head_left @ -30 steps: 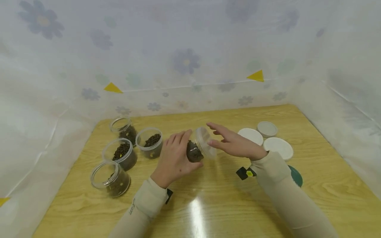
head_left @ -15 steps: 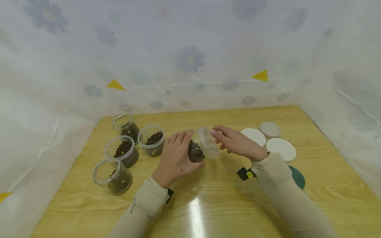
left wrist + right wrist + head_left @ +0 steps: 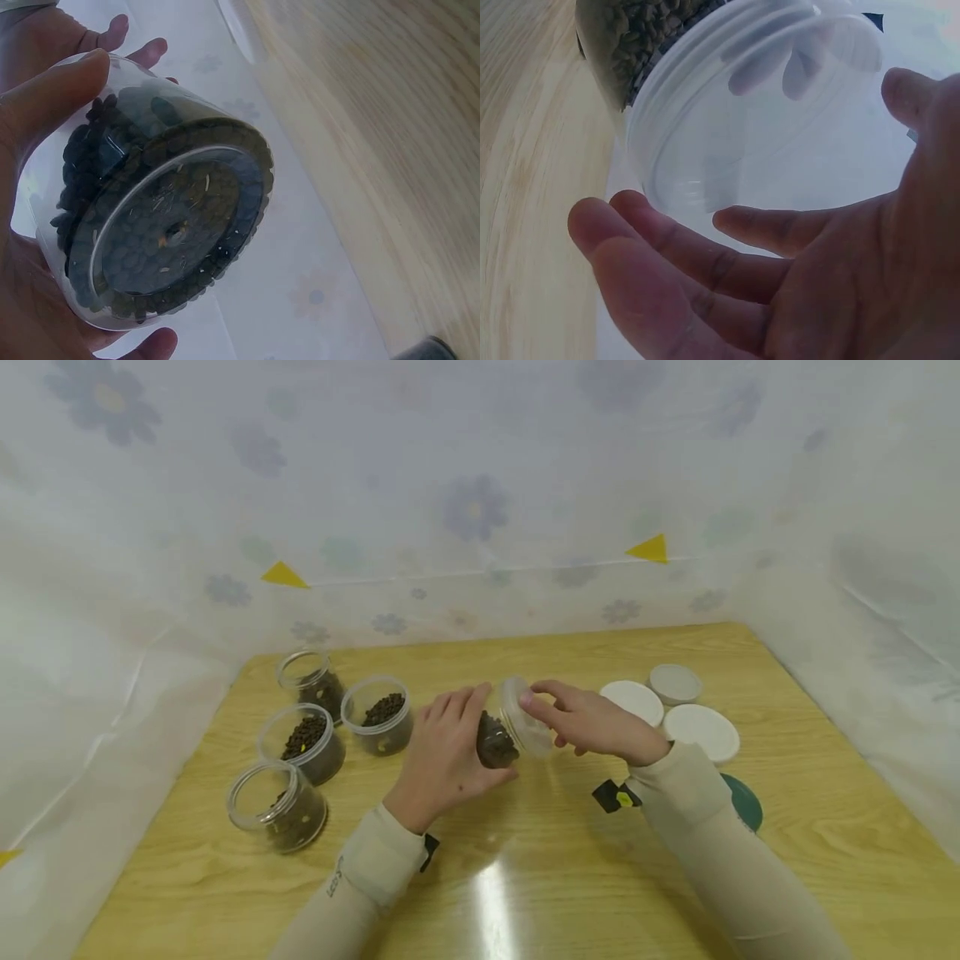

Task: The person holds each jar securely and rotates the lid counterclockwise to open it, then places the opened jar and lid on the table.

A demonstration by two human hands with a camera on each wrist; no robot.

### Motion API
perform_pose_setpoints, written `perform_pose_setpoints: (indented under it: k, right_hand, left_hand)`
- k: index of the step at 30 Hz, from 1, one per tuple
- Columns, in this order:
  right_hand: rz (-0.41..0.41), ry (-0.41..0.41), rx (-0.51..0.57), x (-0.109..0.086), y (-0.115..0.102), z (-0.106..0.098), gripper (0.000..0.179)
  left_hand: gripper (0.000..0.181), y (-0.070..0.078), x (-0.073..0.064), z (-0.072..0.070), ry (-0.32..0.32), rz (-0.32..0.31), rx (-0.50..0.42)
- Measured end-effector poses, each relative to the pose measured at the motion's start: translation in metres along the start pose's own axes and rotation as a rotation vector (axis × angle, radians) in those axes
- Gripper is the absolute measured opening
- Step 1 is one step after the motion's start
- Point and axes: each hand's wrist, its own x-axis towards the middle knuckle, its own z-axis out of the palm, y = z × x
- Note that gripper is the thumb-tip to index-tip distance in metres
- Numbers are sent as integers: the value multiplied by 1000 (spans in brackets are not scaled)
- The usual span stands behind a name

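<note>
My left hand (image 3: 444,758) grips a clear plastic jar (image 3: 161,202) partly filled with dark brown pellets, tilted on its side with its base toward the left wrist camera. A translucent cap-like piece (image 3: 525,717) covers the jar's right end. Around that piece my right hand (image 3: 588,720) is held with fingers slightly bent. In the right wrist view the thumb (image 3: 907,97) stands apart from the translucent piece (image 3: 727,142). The other fingers (image 3: 757,229) lie just below its edge; whether they touch it, I cannot tell.
On the left stand several uncovered jars of pellets, among them a front jar (image 3: 288,810), a middle tub (image 3: 303,747) and a rear jar (image 3: 311,681). To the right lie white lids (image 3: 701,733), a smaller pale lid (image 3: 675,683) and a green disc (image 3: 742,802) partly behind the right sleeve.
My right hand's spread fingers have drawn closer together and the hand has shifted about the translucent end. My left hand keeps its grip on the tilted jar, nearly in place.
</note>
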Motion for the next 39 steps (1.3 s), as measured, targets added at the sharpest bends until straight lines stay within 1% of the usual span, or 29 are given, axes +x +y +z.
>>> perform_pose_setpoints:
  k: [5,8,13,15,19,26,33,39]
  right_hand:
    - [-1,8,6,0,-1,1,78]
    - [-35,-8,11,-1,1,3,79]
    - [-123,-28,6,0,5,6,82]
    - [-137,-35,14,0,5,6,82]
    - [-138,-40,21,1,6,6,82]
    - [-164,-8,21,3,5,4,82]
    - [-206,-13,59,4,7,5,82]
    - [-254,29,60,5,8,6,81]
  left_hand:
    - [108,1,0,0,-6,2,-3]
    - [108,0,-3,0,-6,-2,-4]
    - [108,-1,-7,0,-17,-17,1]
    - [109,-1,-8,0,-25,-21,2]
    - [110,-3,-9,0,-29,-25,10]
    - [109,-5,-6,-1,-5,-14,12]
    - [110,-6,-5,0,14,-17,5]
    - [111,-6,-3,0,17,-16,8]
